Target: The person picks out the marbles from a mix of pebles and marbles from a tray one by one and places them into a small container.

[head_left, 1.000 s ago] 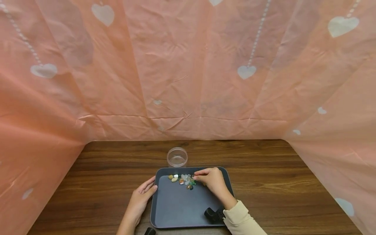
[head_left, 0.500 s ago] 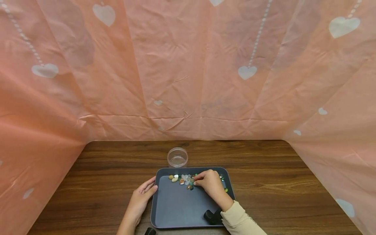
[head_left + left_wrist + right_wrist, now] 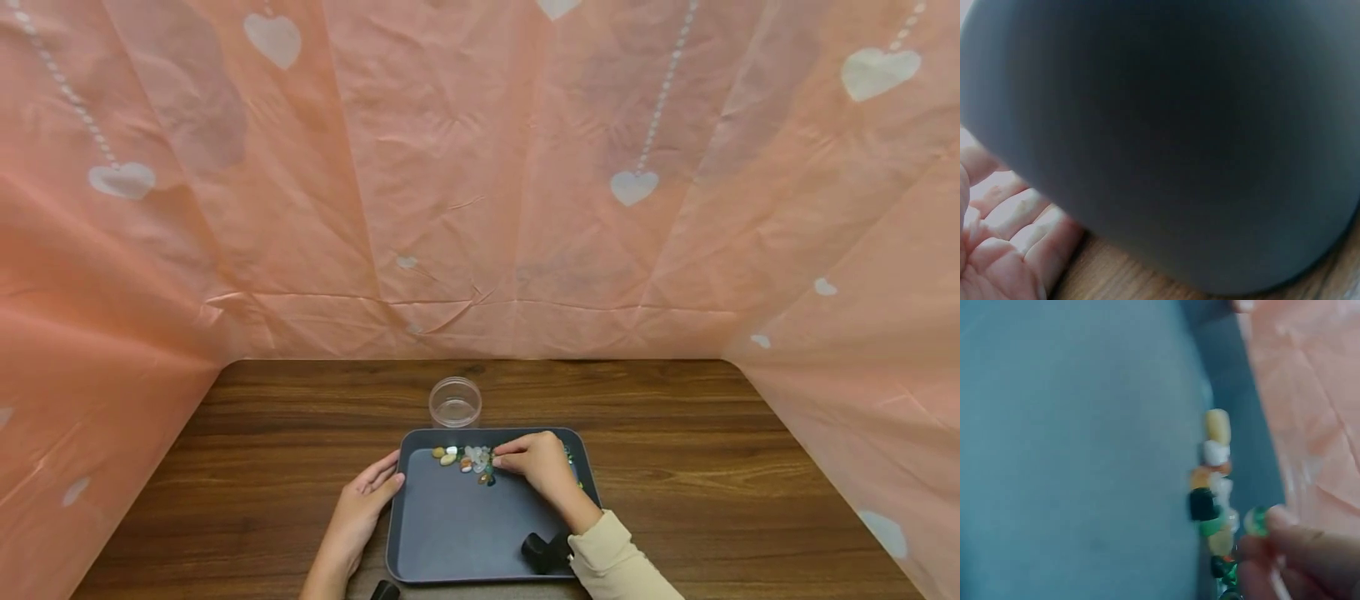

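A dark grey tray [image 3: 465, 533] lies on the table, with several small polished stones and glass pieces [image 3: 476, 458] along its far side. My left hand [image 3: 358, 508] holds the tray's left edge, thumb at the rim and fingers along the outer side; in the left wrist view the tray's blurred wall hides the fingertips. Over the right end of the pile, my right hand [image 3: 543, 462] pinches a green and clear glass marble [image 3: 1257, 520] between thumb and fingertips. Cream, white, orange and dark green stones line up beside it in the right wrist view.
Just behind the tray's far edge stands a clear round plastic tub [image 3: 454, 393]. More green pieces [image 3: 570, 458] lie at the tray's right side, partly behind my right hand. A pink curtain [image 3: 480, 208] with hearts encloses the wooden table [image 3: 712, 467].
My right fingertips have dipped into the right end of the pile, then come slightly back up. The left hand and the tray have stayed in place.
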The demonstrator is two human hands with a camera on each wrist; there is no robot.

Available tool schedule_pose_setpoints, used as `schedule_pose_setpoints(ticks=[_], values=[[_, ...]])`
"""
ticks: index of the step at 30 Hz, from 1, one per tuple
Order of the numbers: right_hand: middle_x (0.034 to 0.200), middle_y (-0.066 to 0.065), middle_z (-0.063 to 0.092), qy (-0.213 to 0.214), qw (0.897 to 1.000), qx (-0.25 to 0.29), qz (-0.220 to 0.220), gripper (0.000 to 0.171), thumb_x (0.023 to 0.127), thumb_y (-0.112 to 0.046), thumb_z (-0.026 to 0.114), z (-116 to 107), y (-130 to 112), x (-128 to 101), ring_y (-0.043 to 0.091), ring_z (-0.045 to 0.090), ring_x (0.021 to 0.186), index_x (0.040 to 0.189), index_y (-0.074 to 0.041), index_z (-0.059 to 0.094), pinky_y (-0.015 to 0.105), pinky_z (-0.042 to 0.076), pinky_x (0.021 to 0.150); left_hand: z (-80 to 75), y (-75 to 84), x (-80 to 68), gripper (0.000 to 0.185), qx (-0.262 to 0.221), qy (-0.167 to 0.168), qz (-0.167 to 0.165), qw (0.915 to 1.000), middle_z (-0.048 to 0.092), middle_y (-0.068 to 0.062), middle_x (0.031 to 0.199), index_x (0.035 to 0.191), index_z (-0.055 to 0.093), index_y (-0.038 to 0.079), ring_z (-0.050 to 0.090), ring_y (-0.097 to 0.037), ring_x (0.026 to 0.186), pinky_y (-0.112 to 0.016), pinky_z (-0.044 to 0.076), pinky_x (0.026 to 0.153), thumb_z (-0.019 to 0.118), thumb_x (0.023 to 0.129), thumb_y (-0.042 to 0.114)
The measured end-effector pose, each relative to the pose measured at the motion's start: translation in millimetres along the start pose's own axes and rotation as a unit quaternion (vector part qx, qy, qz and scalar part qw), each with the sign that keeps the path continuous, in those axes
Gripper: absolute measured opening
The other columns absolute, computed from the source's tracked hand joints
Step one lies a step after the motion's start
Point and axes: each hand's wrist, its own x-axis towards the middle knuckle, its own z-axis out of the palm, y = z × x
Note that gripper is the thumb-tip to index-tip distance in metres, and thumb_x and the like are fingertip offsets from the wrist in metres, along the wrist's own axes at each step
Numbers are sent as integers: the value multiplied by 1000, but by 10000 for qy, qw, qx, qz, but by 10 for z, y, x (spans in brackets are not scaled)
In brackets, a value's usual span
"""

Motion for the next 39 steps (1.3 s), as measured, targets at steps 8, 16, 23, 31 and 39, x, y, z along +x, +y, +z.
schedule_pose_setpoints(ticks=[8, 16, 23, 31, 39], values=[[101, 10, 76, -685, 9347, 3290, 1156, 41, 92, 1, 65, -107, -73, 80, 9, 72, 87, 127, 20, 55, 24, 58, 84, -5, 4, -8, 48, 40, 61, -29, 10000, 58, -19, 141, 140, 55, 3, 56, -28, 131, -19, 50, 94, 64, 97, 21], [97, 5, 75, -746, 9244, 3505, 1305, 39, 94, 1, 63, -92, -236, 294, 10, 72, 88, 129, 18, 55, 25, 58, 85, -9, -11, -15, 49, 67, 81, -69, 9999, 58, -20, 141, 141, 55, 3, 54, -29, 132, -20, 50, 95, 65, 97, 22], [100, 14, 76, -412, 9322, 3366, 1262, 31, 91, 4, 65, -52, -423, 517, 12, 73, 83, 121, 15, 63, 30, 59, 85, 2, -19, -7, 50, 71, 60, -59, 9999, 58, -19, 141, 141, 54, 3, 56, -29, 131, -28, 50, 101, 65, 97, 24], [91, 16, 78, 233, 9916, 1260, 159, 18, 81, -6, 80, 61, -600, 673, 15, 74, 74, 96, 4, 78, 33, 61, 74, 1, -3, 0, 49, 9, 48, -50, 10000, 59, -19, 140, 140, 55, 4, 56, -27, 131, -15, 50, 92, 65, 96, 23], [83, 10, 78, 597, 9871, -1104, -995, 9, 78, -12, 83, 186, -663, 716, 27, 73, 84, 83, -5, 81, 22, 48, 58, 8, 6, 0, 48, -56, 52, 14, 10000, 59, -20, 139, 140, 55, 3, 57, -28, 129, -12, 48, 86, 65, 96, 19]])
